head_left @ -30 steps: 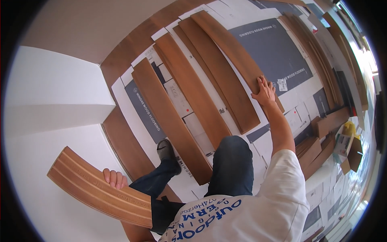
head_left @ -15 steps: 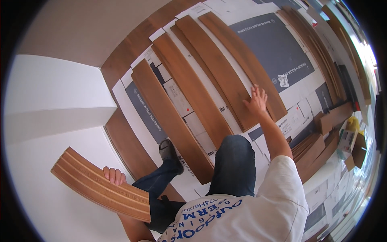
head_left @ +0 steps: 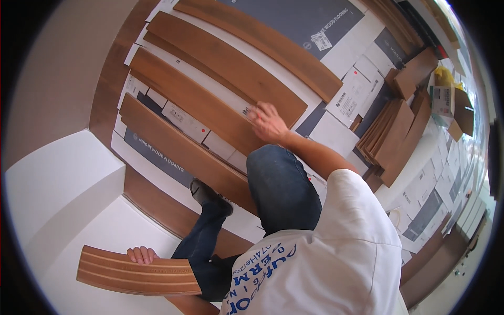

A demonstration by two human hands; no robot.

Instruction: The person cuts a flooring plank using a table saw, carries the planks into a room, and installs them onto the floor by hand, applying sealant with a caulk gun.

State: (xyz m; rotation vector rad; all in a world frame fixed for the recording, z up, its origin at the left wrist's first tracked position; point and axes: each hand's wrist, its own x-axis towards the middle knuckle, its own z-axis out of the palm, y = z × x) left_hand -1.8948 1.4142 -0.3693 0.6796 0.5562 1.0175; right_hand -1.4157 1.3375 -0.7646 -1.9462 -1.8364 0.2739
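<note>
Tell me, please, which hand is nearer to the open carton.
Right. The right hand is left of the open carton, over the planks; the left hand is farther left, holding a grooved board.

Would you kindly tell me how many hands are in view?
2: the left hand, partly hidden behind the grooved plank it grips; the right hand, over the laid-out planks.

Small open carton (head_left: 441,101), crumpled yellow material (head_left: 445,77)

Free lane: white floor covering (head_left: 291,82), upper centre, between brown planks (head_left: 273,46). Obstructions: bent knee (head_left: 283,181), centre; stacked boards (head_left: 389,128), right; open carton (head_left: 443,102), upper right; held grooved plank (head_left: 136,276), lower left.
</note>
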